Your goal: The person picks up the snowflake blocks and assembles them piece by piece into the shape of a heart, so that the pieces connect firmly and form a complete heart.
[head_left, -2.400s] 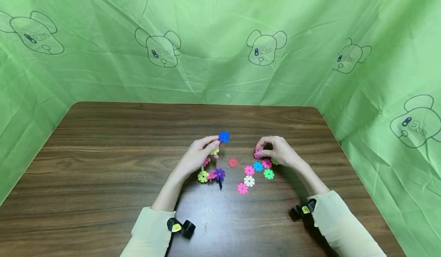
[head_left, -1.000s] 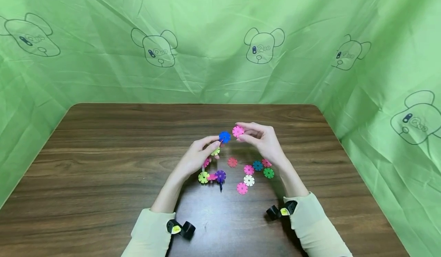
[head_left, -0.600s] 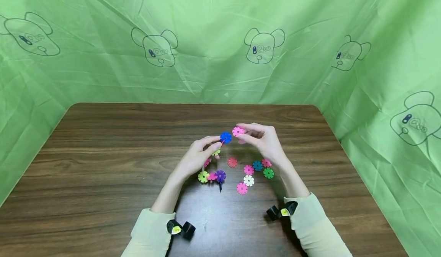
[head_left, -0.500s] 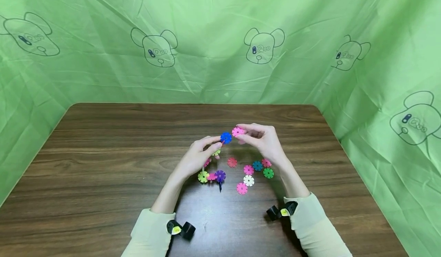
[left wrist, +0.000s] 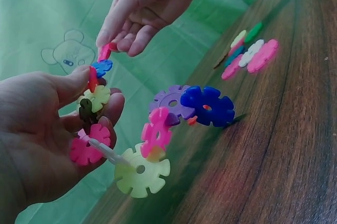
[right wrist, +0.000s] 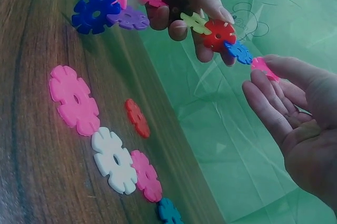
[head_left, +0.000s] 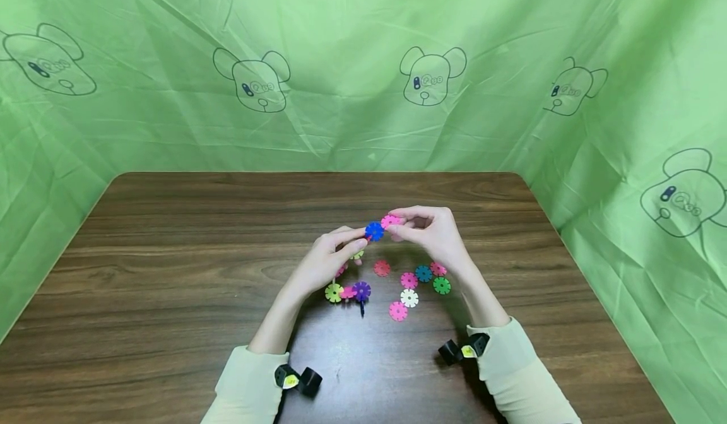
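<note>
My left hand [head_left: 320, 263] grips a curved chain of notched plastic snowflake discs, with thumb and fingers around the red disc [right wrist: 217, 36] near its far end. Beyond that, a blue snowflake disc [head_left: 374, 231] sticks out past the fingertips. My right hand [head_left: 440, 233] pinches a pink snowflake disc [head_left: 390, 221] between thumb and fingers, its edge right at the blue disc's rim. The chain's other part curls down past a black disc [right wrist: 176, 6], a pale yellow disc [left wrist: 142, 172] and a purple disc [left wrist: 167, 103] to a dark blue disc [left wrist: 207, 107] low over the table.
Loose discs lie on the wooden table [head_left: 170, 272] right of the chain: a red disc [head_left: 382, 268], a white disc [head_left: 409, 298], a green disc [head_left: 441, 285], a blue disc [head_left: 423, 273] and several pink ones. Green cloth [head_left: 341, 127] hangs behind and beside the table.
My right hand took a pink disc from the loose group and carried it left to the chain's blue end. The gap between pink and blue discs has closed; the left hand shifted slightly.
</note>
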The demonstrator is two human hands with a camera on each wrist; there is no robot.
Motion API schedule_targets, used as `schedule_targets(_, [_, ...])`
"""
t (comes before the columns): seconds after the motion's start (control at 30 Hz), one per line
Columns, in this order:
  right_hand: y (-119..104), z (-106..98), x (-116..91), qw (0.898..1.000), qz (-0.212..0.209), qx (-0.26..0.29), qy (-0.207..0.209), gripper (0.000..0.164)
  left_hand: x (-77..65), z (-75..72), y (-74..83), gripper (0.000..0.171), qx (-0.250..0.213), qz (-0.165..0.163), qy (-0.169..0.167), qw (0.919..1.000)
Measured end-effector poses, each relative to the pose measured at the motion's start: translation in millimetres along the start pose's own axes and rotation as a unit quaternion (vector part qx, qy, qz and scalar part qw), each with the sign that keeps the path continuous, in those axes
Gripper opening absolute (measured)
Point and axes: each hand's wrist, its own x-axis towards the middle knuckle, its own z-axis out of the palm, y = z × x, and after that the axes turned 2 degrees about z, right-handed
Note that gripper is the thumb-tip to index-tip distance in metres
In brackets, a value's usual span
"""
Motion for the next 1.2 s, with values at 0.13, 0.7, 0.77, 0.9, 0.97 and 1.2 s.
schedule_targets(0.13, [-1, 1, 0, 1.0, 0.003, -0.011, 0.005, 0.032, -0.2, -0.3, 0.3, 0.039, 0.003, 0.005, 0.0, 1.0])
schedule_targets(0.7, [2, 12, -1, 0.998, -0.063, 0.009, 0.002, 0.028, -1.3, -0.6, 1.5, 0.038, 0.014, 0.008, -0.006, 0.9999])
schedule_targets(0.77, [2, 12, -1, 0.998, -0.065, 0.015, 0.002, 0.027, -1.6, -0.7, 2.0, 0.038, 0.011, 0.009, -0.008, 0.9999])
schedule_targets(0.9, [2, 11, -1, 0.997, -0.065, 0.036, -0.001, 0.027, -1.7, -1.1, 1.6, 0.038, 0.009, 0.012, -0.009, 0.9998])
schedule_targets(0.97, [1, 11, -1, 0.997, -0.063, 0.047, -0.004, 0.027, -1.5, -1.2, 0.8, 0.038, 0.008, 0.014, -0.007, 0.9998])
schedule_targets(1.2, [4, 10, 0, 0.996, -0.061, 0.06, -0.008, 0.026, -1.4, -1.5, -0.8, 0.038, 0.006, 0.017, -0.003, 0.9998])
